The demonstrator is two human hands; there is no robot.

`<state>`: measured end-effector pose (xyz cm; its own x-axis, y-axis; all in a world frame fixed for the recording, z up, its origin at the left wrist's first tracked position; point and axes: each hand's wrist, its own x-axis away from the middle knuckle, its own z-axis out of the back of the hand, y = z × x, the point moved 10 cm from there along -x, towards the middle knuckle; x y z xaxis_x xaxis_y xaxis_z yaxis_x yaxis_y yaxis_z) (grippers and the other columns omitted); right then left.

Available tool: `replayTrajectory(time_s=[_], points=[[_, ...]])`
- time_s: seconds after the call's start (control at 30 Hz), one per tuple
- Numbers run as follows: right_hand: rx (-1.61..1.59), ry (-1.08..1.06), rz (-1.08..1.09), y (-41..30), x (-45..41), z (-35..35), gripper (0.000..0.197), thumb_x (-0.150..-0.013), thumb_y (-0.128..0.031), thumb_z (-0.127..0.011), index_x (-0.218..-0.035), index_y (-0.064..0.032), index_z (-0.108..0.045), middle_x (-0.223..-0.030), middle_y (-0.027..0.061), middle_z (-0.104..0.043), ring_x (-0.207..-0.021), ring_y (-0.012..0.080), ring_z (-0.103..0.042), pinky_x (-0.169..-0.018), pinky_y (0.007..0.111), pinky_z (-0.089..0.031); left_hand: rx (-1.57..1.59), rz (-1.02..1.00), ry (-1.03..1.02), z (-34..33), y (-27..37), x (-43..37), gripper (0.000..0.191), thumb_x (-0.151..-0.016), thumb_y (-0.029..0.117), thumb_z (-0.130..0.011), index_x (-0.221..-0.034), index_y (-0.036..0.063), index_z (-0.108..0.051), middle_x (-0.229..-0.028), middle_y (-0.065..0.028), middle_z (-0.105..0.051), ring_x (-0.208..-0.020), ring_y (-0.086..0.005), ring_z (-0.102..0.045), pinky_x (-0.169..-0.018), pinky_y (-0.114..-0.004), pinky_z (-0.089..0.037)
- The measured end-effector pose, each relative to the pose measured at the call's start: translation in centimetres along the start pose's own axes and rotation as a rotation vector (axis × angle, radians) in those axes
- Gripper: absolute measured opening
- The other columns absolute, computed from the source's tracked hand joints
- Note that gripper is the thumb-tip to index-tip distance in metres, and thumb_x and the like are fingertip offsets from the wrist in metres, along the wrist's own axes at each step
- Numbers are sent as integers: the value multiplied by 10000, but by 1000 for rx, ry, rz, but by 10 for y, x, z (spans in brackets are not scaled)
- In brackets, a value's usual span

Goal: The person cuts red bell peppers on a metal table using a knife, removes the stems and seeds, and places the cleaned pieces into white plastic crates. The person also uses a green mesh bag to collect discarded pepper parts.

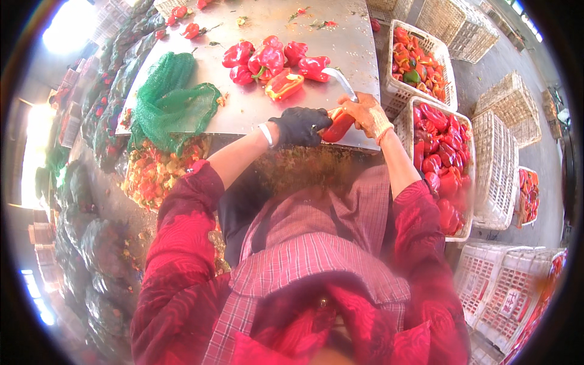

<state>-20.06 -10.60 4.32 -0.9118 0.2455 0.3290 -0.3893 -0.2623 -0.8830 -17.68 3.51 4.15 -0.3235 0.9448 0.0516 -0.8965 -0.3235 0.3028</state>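
Observation:
In a black glove, my left hand (pixel 302 127) grips an opened red bell pepper (pixel 338 126) at the near edge of the metal table (pixel 200 13). My right hand (pixel 365 113), in a tan glove, closes around a knife with a curved pale blade (pixel 342 81) that points up and away. Its fingers touch the pepper's right side; the handle is hidden in the palm. Just beyond lie several whole red bell peppers (pixel 267 59) in a cluster. One cut pepper (pixel 284 86) rests in front of them, its pale inside showing.
A green mesh bag (pixel 171 102) drapes over the table's left edge above a heap of pepper scraps (pixel 153 175). To the right stand a crate of cut peppers (pixel 451 86) and a crate of red peppers (pixel 470 182). Filled mesh sacks (pixel 102 246) line the left.

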Motion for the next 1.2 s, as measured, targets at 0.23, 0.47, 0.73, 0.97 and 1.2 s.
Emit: replayTrajectory(time_s=[0.23, 0.47, 0.73, 0.97, 1.2], points=[[-429, 68, 152, 31, 19, 3, 227, -893, -238, -618, -1042, -89, -703, -692, 1, -579, -481, 76, -484, -394, 247, -322, 307, 95, 627, 39, -7, 47, 261, -806, 216, -708, -1022, 83, -650, -954, -153, -658, -904, -339, -670, -804, -435, -550], [-449, 344, 191, 65, 56, 6, 163, -950, -173, -638, -1094, -132, -702, -718, -27, -571, -522, 43, -482, -408, 206, -329, 1331, 610, 1385, 19, -194, 226, 133, -918, 206, -684, -1027, 137, -648, -936, 0, -645, -808, -88, -609, -676, -262, -484], [106, 510, 739, -5, 88, -4, 232, -959, -134, -646, -1177, -58, -657, -968, 107, -704, -877, 248, -699, -772, 362, -548, 851, 625, 771, 68, -58, 176, 227, -970, 215, -699, -1105, 33, -709, -1003, -107, -736, -814, -161, -691, -735, -314, -554], [254, 635, 821, -42, 118, -24, 239, -886, -105, -667, -1124, -87, -661, -927, 143, -691, -796, 369, -671, -757, 447, -524, 851, -23, 464, 13, 31, 54, 242, -937, 125, -646, -1116, -15, -729, -1098, -160, -730, -972, -236, -706, -826, -323, -552], [80, 369, 301, 6, 82, -41, 264, -883, -224, -621, -1111, -108, -685, -877, 131, -708, -854, 329, -702, -803, 418, -531, 422, 195, 513, 8, 44, 69, 182, -904, 185, -634, -902, 22, -715, -971, -161, -725, -789, -363, -699, -714, -419, -566]])
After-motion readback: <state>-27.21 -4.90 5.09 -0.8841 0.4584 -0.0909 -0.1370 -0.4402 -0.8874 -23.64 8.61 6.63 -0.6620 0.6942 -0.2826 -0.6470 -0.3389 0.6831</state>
